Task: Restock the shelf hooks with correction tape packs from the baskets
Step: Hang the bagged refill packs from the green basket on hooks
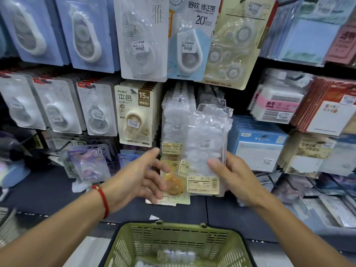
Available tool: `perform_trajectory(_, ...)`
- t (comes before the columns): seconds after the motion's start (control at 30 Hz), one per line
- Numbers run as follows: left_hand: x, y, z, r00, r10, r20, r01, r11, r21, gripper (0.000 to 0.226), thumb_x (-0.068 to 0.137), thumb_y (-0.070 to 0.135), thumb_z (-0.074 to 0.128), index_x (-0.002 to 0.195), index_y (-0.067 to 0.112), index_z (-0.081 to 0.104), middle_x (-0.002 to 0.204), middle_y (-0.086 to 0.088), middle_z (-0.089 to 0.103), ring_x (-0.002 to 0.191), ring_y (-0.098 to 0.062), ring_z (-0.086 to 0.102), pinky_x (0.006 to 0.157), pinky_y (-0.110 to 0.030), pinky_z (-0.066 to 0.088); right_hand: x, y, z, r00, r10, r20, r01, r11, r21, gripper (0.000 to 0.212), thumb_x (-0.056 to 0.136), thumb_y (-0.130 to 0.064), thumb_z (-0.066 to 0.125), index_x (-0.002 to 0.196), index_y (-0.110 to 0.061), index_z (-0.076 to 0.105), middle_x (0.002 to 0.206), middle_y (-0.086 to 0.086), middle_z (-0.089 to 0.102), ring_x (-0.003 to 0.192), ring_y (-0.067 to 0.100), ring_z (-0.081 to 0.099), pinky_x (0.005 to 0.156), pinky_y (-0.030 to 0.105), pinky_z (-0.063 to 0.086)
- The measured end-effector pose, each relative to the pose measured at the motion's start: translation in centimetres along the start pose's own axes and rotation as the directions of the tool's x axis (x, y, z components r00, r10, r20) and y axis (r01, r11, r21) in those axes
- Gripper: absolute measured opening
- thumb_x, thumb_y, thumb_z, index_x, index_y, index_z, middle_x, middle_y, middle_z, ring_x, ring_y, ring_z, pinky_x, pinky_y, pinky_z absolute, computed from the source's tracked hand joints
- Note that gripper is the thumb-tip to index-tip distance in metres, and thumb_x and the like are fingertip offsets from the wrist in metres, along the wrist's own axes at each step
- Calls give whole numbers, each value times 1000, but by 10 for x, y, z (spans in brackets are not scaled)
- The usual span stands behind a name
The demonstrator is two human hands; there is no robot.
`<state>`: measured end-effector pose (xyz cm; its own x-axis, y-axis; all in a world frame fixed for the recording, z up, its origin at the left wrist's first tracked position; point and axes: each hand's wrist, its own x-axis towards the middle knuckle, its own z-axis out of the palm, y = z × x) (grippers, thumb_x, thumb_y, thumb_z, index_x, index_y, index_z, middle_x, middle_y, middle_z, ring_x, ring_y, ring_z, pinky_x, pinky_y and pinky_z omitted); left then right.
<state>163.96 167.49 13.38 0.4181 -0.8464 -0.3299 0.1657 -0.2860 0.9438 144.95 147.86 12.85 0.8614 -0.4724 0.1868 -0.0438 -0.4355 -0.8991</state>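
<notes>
Right hand (234,176) grips a clear pack (207,143) up by the hanging stack (174,120); left hand (138,176) loose, holding nothing; more packs (176,256) wait in the basket (173,234) at six o'clock

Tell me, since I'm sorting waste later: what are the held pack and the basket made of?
The pack in the right hand looks like clear glossy plastic: see-through, crinkled, glinting, with paper-like labels. The basket looks like matte green moulded plastic with slotted walls.
</notes>
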Motion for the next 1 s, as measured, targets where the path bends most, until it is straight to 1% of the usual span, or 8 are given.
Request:
perform_trajectory(0.1,2,-5,15,977,185,-109,-170,976,139,57,85,57,75,119,12,68,93,-8,75,77,-22,72,70,-41,63,-2,-3,-10,993,94,69,-106,974,202,47,89,-58,66,111,-19,78,108,12,81,98,28,79,77,36,64)
perform_trajectory(0.17,-1,-5,24,975,217,-46,-215,976,38,57,81,51,80,128,21,66,108,-7,78,92,-20,75,78,-40,64,-5,-4,-7,983,107,148,-140,961,240,49,87,-61,68,112,-20,80,110,15,80,99,30,78,77,35,64)
perform_trajectory(0.3,-1,-5,38,970,242,7,-237,956,-171,53,86,32,71,135,14,60,119,-14,77,106,-33,73,84,-43,56,-7,-2,10,974,102,204,-150,960,235,41,94,-58,65,121,-29,78,121,7,79,114,26,75,98,42,58)
perform_trajectory(0.4,-2,-5,37,965,260,-22,-257,933,-252,48,87,24,70,131,10,57,116,-16,78,98,-29,76,75,-40,62,-5,-7,18,995,69,66,-76,991,111,38,90,-64,60,118,-44,74,116,-7,80,108,15,76,95,45,59)
perform_trajectory(0.5,-2,-7,35,960,275,-54,-280,927,-249,54,84,25,74,134,13,55,117,-14,78,104,-33,77,80,-46,62,-2,-9,21,993,-17,-117,21,999,36,34,87,-68,62,113,-48,70,110,-13,78,97,10,75,85,35,60)
perform_trajectory(0.63,2,-11,34,943,307,-129,-329,919,-216,70,67,32,86,128,14,57,112,-15,79,107,-39,74,90,-45,54,1,-10,24,972,-14,-236,55,984,169,19,87,-51,72,101,-39,73,101,-5,79,91,17,77,76,32,63)
perform_trajectory(0.9,9,-9,25,875,392,-285,-449,876,-173,47,75,24,80,118,18,63,105,-7,82,97,-23,79,72,-25,62,12,-23,12,905,-96,-414,177,971,162,8,97,-36,67,104,-33,67,101,7,77,93,32,74,85,57,61)
perform_trajectory(1.0,11,-9,19,847,399,-352,-468,874,-135,43,71,29,81,110,26,64,102,-5,82,95,-24,78,76,-33,59,22,-30,-4,874,-140,-464,221,967,124,9,102,-35,64,111,-36,65,104,11,74,98,37,70,93,63,56)
